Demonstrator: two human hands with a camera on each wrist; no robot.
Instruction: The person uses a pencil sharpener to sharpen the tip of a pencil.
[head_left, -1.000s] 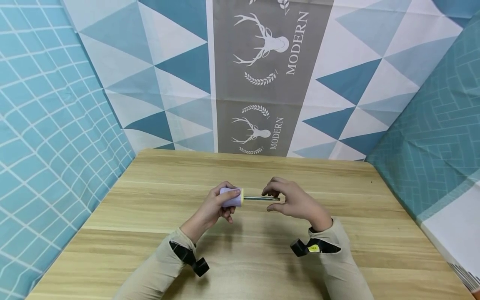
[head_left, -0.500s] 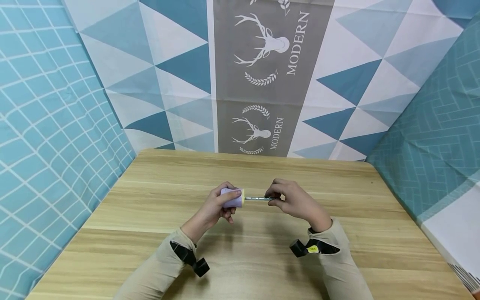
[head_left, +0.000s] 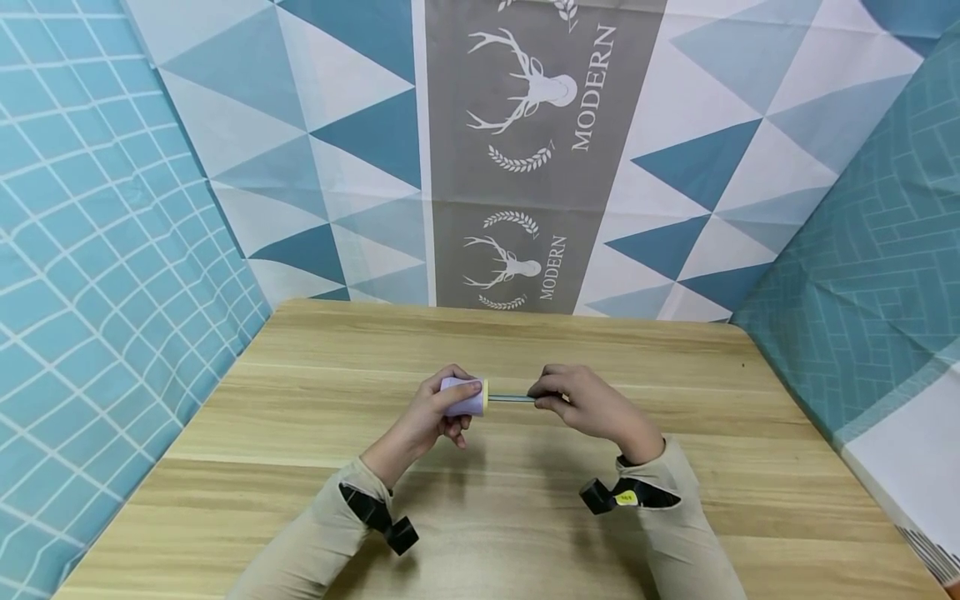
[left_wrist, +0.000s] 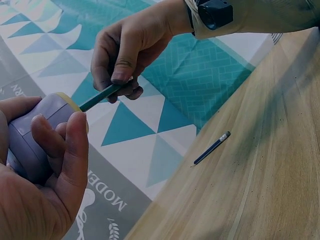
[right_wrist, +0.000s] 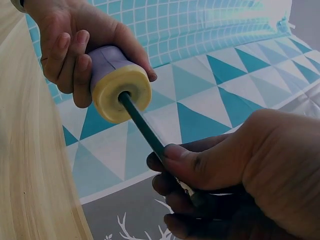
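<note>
Gripping a purple sharpener in the left hand, pinched a green pencil in the right hand, tip inside. Pushed in deeper than a second before, hands closer.

Your head view is bright and evenly lit, with soft shadows on the table under both forearms and bent, fisheye edges, while both wrist views run dim and bluish, the right hand blurred close to the lens.
</note>
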